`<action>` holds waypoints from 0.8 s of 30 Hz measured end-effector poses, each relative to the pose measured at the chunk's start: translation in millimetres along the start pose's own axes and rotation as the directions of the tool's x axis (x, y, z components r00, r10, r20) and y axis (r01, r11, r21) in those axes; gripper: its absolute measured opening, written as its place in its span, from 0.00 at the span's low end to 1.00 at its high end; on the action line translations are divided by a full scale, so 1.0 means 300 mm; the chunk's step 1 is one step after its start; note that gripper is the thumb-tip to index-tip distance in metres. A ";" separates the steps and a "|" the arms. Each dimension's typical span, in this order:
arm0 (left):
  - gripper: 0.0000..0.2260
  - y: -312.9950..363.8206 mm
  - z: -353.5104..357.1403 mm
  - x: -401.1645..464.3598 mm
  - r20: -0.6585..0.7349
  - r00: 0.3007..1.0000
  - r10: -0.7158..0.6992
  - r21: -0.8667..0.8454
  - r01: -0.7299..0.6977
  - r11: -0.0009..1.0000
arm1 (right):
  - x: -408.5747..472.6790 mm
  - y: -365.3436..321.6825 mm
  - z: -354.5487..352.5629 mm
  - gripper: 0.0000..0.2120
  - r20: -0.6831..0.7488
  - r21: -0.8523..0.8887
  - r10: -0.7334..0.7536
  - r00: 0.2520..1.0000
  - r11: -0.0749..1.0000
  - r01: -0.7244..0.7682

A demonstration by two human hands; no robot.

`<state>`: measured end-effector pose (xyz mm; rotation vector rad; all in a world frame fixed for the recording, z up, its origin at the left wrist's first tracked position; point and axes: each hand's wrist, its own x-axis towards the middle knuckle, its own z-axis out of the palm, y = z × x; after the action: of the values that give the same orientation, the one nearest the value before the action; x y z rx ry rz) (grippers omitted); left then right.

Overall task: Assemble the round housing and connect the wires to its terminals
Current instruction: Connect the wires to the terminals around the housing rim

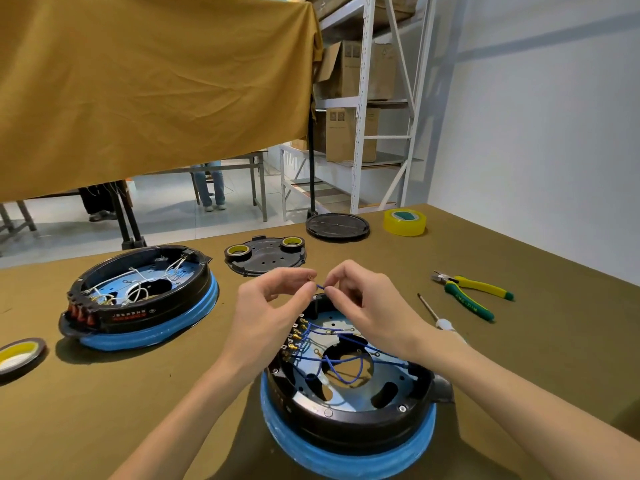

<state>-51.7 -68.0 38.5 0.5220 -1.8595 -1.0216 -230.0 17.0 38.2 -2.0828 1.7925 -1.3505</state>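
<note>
A round black housing point(349, 424) with a blue rim stands on the table right in front of me, open side up. Several blue wires point(341, 363) run across its inside from a row of brass terminals point(294, 337) on its left wall. Above its far edge, my left hand point(273, 306) and my right hand point(363, 299) each pinch one end of a short blue wire point(320, 286) held between their fingertips. A second round housing point(138, 299) with white wires sits to the left.
A black cover plate point(265, 259) carrying two tape rolls lies behind my hands. A round black lid point(337, 226) and a yellow tape roll point(404, 221) sit farther back. A screwdriver point(436, 315) and green-yellow pliers point(471, 294) lie to the right. Another tape roll point(19, 355) is at the left edge.
</note>
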 end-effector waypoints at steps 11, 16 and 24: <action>0.08 -0.038 -0.016 0.004 0.054 0.998 -0.032 -0.089 0.037 0.995 | -0.034 -0.002 0.026 0.04 -0.047 0.244 0.144 0.988 0.961 -0.128; 0.10 -0.048 -0.046 0.019 0.145 0.989 -0.019 0.009 0.018 1.000 | -0.023 -0.013 0.019 0.04 0.041 0.323 0.192 0.981 0.926 -0.195; 0.08 -0.048 -0.065 0.028 0.143 0.990 0.006 0.017 -0.008 1.000 | -0.022 -0.034 0.004 0.05 0.079 0.371 0.212 0.974 0.901 -0.226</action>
<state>-39.7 -90.6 35.5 0.4627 -1.9973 -1.0626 -221.0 25.2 39.7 -1.6432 1.5442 -1.4451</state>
